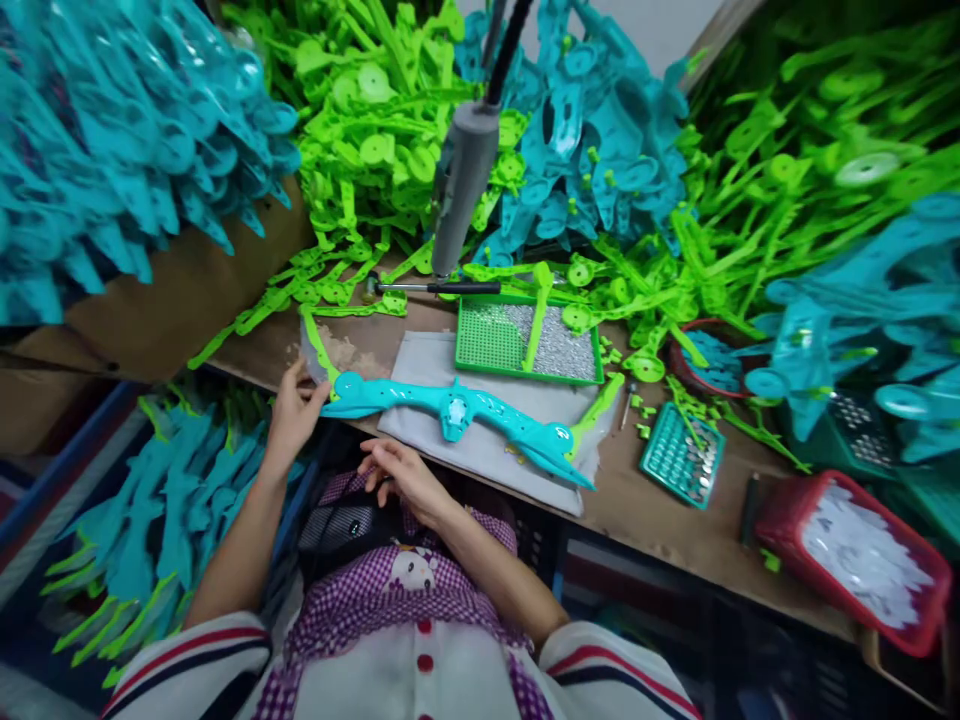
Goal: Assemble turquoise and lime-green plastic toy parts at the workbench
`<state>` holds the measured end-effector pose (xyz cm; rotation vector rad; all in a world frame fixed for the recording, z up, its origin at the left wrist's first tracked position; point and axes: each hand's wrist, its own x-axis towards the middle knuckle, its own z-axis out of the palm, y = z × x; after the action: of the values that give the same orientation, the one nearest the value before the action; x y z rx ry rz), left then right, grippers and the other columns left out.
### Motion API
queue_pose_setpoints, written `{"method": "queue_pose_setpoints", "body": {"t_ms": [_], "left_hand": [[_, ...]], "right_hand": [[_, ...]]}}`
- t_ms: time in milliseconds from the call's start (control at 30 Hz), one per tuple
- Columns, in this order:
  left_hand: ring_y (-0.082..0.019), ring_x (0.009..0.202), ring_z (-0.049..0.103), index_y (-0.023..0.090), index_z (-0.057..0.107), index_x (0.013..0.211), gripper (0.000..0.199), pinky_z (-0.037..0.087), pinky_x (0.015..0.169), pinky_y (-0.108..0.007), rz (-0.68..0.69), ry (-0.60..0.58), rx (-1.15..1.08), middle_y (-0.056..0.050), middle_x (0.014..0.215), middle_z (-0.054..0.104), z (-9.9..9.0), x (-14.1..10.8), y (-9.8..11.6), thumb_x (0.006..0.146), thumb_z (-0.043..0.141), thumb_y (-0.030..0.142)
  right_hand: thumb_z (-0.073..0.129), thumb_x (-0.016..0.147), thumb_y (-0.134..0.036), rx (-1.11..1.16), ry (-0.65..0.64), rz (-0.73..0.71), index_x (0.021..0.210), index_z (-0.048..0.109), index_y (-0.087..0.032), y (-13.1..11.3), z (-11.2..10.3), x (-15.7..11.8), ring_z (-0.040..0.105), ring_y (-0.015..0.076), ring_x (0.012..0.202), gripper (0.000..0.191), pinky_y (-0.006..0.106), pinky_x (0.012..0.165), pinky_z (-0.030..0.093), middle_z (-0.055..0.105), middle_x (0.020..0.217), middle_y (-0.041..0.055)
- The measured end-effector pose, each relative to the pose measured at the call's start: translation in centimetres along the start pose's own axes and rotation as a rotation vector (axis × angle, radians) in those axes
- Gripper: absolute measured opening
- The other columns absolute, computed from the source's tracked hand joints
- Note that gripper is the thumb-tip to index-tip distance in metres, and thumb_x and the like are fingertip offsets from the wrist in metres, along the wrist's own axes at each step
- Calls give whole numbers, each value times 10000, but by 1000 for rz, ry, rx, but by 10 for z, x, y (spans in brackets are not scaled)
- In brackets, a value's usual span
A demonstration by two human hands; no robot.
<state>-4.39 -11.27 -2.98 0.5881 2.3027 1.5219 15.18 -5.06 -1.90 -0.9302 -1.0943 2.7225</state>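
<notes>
A long turquoise plastic part (502, 412) lies across the grey cloth (420, 355) at the bench's front edge. Green arms stick up from both its ends, each with a translucent piece beside it. My left hand (295, 412) is closed at the left end, its thumb and fingers around the left green plastic arm (321, 355); the exact contact is partly hidden. In front of the turquoise part's middle, my right hand (409, 482) hovers over the apron with loosely bent fingers apart, holding nothing visible.
A grey power screwdriver (466, 185) hangs above the bench. Behind the part are a hammer (439, 288) and a green tray (459, 340) of small metal pieces. At right stand a teal tray (660, 480) and red bin (795, 515). Turquoise and green parts are heaped around.
</notes>
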Motion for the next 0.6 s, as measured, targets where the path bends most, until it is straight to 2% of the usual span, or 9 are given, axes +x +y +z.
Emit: {"method": "queue_pose_setpoints", "body": {"t_ms": [100, 167, 233, 333, 433, 500, 600], "left_hand": [[-116, 687, 611, 203, 585, 1179, 694, 497, 618, -219, -136, 17, -327, -64, 1041, 662, 1, -8, 2, 535, 821, 306], [-110, 649, 601, 186, 640, 1056, 607, 458, 542, -184, -247, -1, -465, -35, 927, 677, -3, -14, 6, 490, 842, 272], [-114, 627, 594, 171, 666, 925, 449, 443, 506, -180, -377, -38, -572, -17, 832, 680, -8, -19, 10, 522, 826, 286], [-152, 752, 646, 164, 668, 832, 254, 529, 637, -211, -510, -66, -728, -28, 838, 704, -12, -24, 19, 628, 748, 293], [-191, 942, 665, 165, 675, 846, 210, 555, 810, -255, -531, -100, -808, -43, 934, 725, -9, -27, 28, 650, 713, 230], [-200, 999, 659, 170, 677, 858, 213, 549, 859, -271, -507, -97, -827, -48, 961, 726, -5, -29, 32, 652, 703, 220], [-195, 985, 661, 181, 675, 851, 184, 542, 867, -279, -436, -47, -817, -47, 933, 719, -2, -32, 33, 717, 682, 308]], "right_hand": [[723, 722, -613, 149, 31, 22, 1011, 589, -206, 0, 7, 15, 632, 113, 663, 517, 203, 455, 496, 672, 924, 27], [675, 768, -625, 202, 38, 30, 968, 610, -195, -4, 11, 17, 648, 120, 700, 479, 209, 477, 521, 681, 969, 43], [628, 797, -643, 224, 10, 52, 911, 631, -176, -6, 16, 21, 650, 123, 687, 481, 209, 478, 524, 691, 937, 55], [634, 808, -614, 223, -30, 65, 856, 642, -158, -6, 20, 28, 643, 119, 645, 459, 204, 478, 519, 694, 843, 51], [625, 827, -578, 229, -96, 121, 849, 642, -152, -8, 16, 34, 646, 123, 634, 427, 207, 467, 518, 689, 808, 41], [604, 845, -560, 250, -135, 179, 834, 639, -150, -10, 13, 34, 641, 122, 620, 412, 203, 458, 508, 674, 761, 29], [618, 840, -509, 295, -89, 170, 768, 630, -148, -12, 12, 30, 606, 98, 570, 368, 188, 456, 486, 628, 676, -1]]}}
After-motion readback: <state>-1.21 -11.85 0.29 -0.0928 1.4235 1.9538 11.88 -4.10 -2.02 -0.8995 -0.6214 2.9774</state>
